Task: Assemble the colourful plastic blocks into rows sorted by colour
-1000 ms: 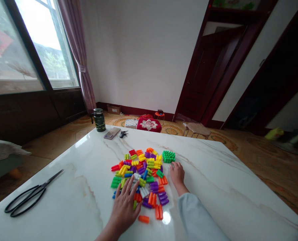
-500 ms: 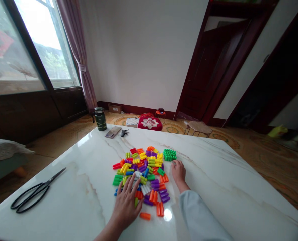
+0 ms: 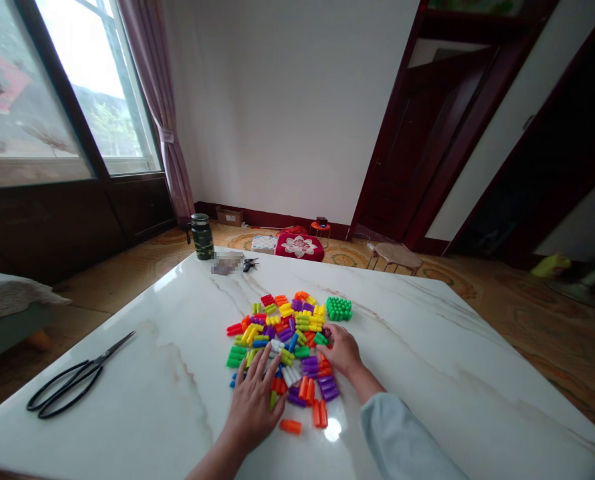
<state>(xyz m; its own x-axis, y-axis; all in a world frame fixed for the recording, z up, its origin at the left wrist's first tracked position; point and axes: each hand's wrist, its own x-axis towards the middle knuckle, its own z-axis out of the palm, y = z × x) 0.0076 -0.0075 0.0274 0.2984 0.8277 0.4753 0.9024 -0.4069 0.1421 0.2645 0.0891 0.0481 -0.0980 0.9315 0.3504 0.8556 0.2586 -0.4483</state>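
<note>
On the white marble-patterned table, a pair of black long-handled scissors lay far to my left, well apart from everything else, and a dark green lidded mug stood at the far edge. My left hand lay palm down with its fingers spread apart, the fingertips resting on the near edge of the heap of small bright plastic building blocks in the middle of the table. A single orange block lay just beside that hand, apart from the heap. My right hand rested on the heap's right side, fingers curled over the pieces; whether they gripped one I could not tell. A green studded square block sat just beyond it.
</note>
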